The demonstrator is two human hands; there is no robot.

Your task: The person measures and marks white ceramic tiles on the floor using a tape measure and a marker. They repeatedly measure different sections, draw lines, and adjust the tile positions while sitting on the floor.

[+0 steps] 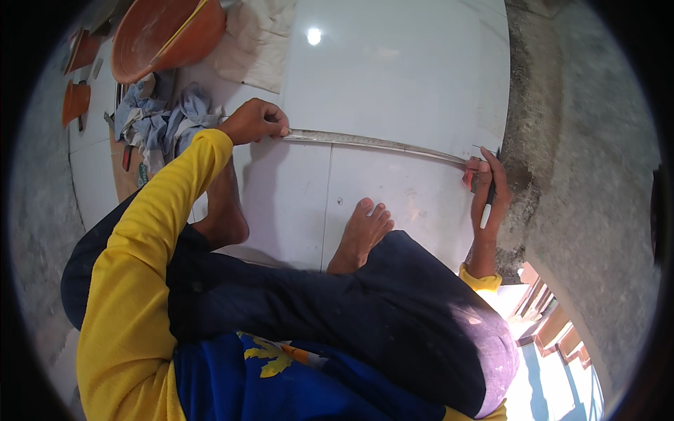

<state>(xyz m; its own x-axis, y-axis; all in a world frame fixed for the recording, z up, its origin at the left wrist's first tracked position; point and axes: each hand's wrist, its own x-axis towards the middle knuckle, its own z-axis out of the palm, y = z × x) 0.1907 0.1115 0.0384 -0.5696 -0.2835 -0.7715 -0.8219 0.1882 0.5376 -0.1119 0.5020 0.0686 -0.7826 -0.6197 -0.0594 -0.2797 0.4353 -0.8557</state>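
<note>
A tape measure's blade is drawn out across the near edge of a large white tile. My left hand pinches the blade's left end between thumb and fingers, close to the tile's left corner. At the other end, my right hand is closed about the tape by a small red part, probably its case, mostly hidden by the fingers. That same hand also holds a black-and-white pen, its white end toward me and its thin tip near the tile's right edge.
My bare feet rest on white floor tiles. Crumpled cloths lie left of my left hand, below an orange basin and beside a beige sack. Rough concrete borders the tiles on the right; steps descend at lower right.
</note>
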